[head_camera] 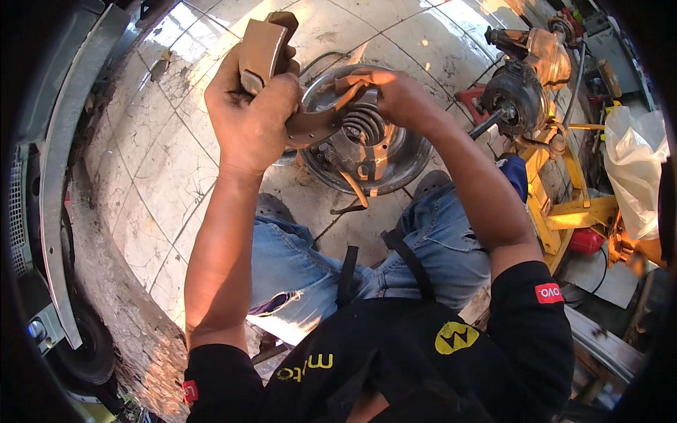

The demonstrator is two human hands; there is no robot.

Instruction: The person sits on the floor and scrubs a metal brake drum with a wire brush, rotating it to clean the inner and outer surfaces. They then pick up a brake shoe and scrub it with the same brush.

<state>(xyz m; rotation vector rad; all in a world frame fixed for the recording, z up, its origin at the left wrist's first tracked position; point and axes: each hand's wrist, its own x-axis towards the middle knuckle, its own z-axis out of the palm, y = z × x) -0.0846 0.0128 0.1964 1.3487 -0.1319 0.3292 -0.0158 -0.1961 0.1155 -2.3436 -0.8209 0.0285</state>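
My left hand is closed around a curved brake shoe, its lining side raised towards the upper left. Another curved metal brake shoe extends from beside that hand to my right hand, whose fingers are on its far end. Both are held above a steel wheel rim lying on the tiles. A coil spring shows in the rim's centre opening. A bent metal lever or hose lies over the rim's near edge. Fingertips of both hands are partly hidden.
On the right, an axle with a differential housing and a dark round hub part stands near a yellow metal stand. A clear plastic bag hangs beside it. A metal vehicle bumper and a tyre are at the left.
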